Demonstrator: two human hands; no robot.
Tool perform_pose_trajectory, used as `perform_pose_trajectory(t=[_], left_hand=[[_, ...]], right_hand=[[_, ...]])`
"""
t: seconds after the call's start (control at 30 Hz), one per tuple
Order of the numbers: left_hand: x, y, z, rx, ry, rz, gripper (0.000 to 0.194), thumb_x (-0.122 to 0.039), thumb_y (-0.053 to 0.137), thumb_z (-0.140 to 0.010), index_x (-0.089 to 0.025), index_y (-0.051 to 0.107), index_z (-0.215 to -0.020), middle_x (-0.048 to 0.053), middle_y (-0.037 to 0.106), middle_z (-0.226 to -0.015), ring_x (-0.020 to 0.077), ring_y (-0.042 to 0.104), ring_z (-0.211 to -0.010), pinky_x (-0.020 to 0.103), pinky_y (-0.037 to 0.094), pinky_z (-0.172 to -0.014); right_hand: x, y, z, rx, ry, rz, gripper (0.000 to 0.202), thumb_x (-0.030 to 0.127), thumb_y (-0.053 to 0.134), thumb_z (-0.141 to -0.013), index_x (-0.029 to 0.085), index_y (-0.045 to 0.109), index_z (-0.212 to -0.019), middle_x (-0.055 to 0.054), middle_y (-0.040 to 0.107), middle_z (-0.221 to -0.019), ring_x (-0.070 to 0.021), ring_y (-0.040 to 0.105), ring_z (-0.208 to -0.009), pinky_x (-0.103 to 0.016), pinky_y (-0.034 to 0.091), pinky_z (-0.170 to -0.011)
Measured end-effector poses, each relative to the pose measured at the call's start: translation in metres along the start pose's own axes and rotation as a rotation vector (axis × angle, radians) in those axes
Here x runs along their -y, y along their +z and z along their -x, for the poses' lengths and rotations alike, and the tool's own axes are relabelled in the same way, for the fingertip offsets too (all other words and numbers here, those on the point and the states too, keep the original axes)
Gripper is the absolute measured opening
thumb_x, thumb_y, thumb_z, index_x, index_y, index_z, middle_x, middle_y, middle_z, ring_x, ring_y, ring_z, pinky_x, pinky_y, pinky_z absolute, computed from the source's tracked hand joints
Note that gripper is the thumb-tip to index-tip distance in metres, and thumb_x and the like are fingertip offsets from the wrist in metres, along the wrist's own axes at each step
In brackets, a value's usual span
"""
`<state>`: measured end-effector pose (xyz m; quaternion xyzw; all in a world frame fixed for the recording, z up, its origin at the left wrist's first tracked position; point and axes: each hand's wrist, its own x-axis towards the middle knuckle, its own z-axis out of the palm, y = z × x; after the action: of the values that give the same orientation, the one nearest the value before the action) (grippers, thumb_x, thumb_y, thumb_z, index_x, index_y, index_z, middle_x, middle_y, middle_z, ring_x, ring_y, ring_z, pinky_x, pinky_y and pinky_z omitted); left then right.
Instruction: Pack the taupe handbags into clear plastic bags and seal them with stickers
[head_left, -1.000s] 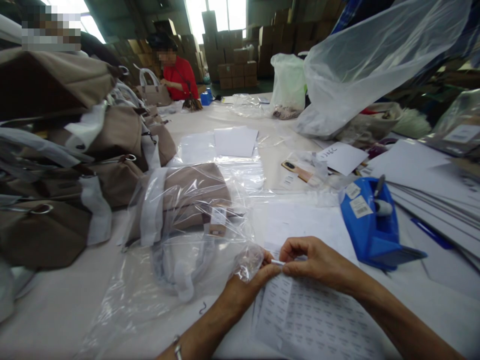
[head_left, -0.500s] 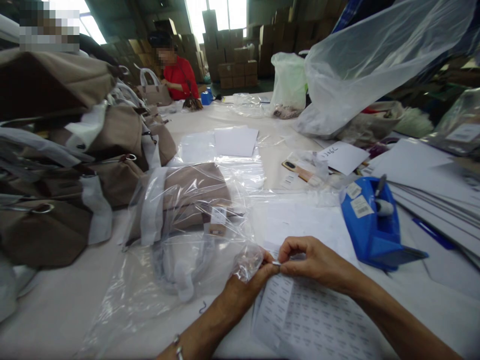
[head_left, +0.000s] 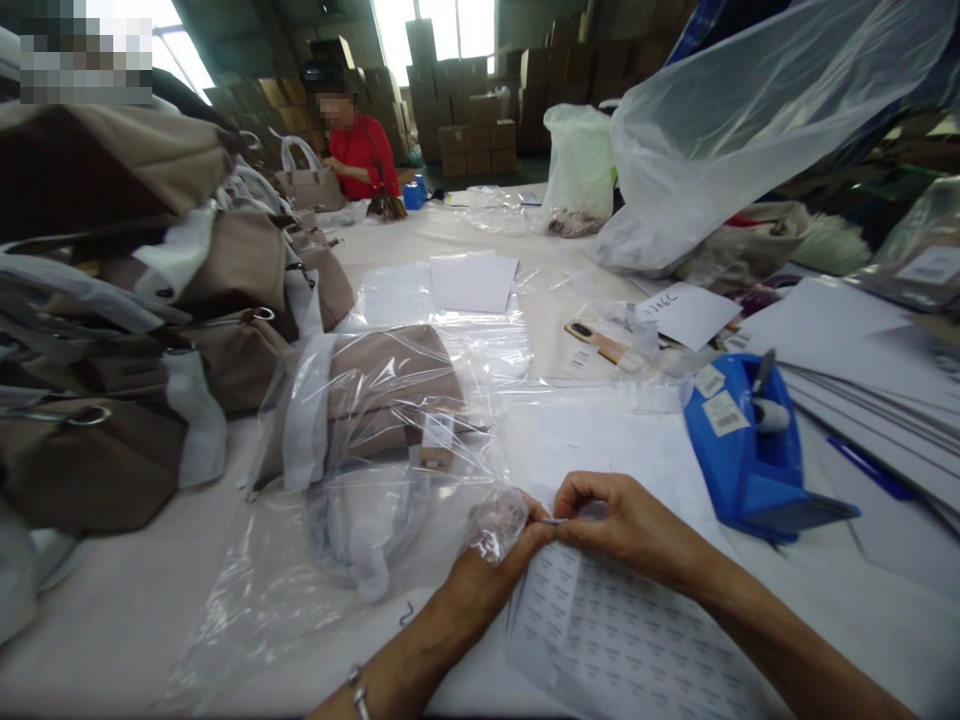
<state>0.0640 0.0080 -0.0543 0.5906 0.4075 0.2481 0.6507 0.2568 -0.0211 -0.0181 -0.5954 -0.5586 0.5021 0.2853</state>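
Note:
A taupe bag (head_left: 390,385) with wrapped handles lies inside a clear plastic bag (head_left: 255,600), left of centre. My left hand (head_left: 502,560) is closed, with a bunched part of that clear plastic against its fingers, its tips pinching the edge of a sticker sheet. My right hand (head_left: 604,515) is closed too, thumb and forefinger meeting the left fingertips at the same edge. Below both hands lies the sticker sheet (head_left: 637,640), printed with rows of small labels. A small tag (head_left: 437,435) shows through the plastic on the taupe bag.
Taupe bags (head_left: 90,460) are piled at the left. A blue tape dispenser (head_left: 739,450) stands right of my hands, near white sheets (head_left: 862,370) and a phone (head_left: 600,342). Across the table (head_left: 420,240) a person in red (head_left: 367,150) handles a bag.
My hands have stayed in nearly the same place, with the fingertips shifting slightly at the sheet's edge. The view has moved very slightly.

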Motion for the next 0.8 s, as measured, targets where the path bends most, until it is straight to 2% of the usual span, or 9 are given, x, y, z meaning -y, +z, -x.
perform_pose_trajectory(t=[0.33,0.53,0.8], left_hand=[[0.006,-0.001,-0.001,0.024,0.061,-0.067,0.019,-0.035,0.062,-0.09,-0.019,0.061,-0.079,-0.003,0.058,-0.077,0.0131,0.054,-0.078,0.023,0.043,-0.074],[0.013,0.0,-0.003,0.016,0.037,-0.059,0.012,-0.031,0.065,-0.087,-0.02,0.062,-0.083,-0.004,0.057,-0.076,0.0133,0.053,-0.077,0.024,0.042,-0.077],[0.004,-0.002,0.0,0.018,0.026,-0.049,0.019,-0.036,0.063,-0.088,-0.019,0.06,-0.08,-0.003,0.058,-0.078,0.0133,0.054,-0.078,0.024,0.043,-0.075]], right_hand=[[-0.002,-0.001,-0.002,0.055,0.03,-0.052,0.024,0.042,0.076,-0.076,0.018,0.07,-0.077,-0.001,0.069,-0.077,-0.0169,0.059,-0.074,-0.026,0.045,-0.067],[-0.004,-0.001,-0.006,0.056,0.026,-0.037,0.008,0.025,0.072,-0.074,0.018,0.069,-0.075,0.001,0.067,-0.073,-0.0143,0.057,-0.07,-0.023,0.042,-0.063],[0.004,-0.002,-0.004,0.039,0.013,0.063,0.014,0.033,0.072,-0.079,0.019,0.069,-0.076,0.001,0.069,-0.077,-0.0154,0.06,-0.074,-0.024,0.044,-0.066]])
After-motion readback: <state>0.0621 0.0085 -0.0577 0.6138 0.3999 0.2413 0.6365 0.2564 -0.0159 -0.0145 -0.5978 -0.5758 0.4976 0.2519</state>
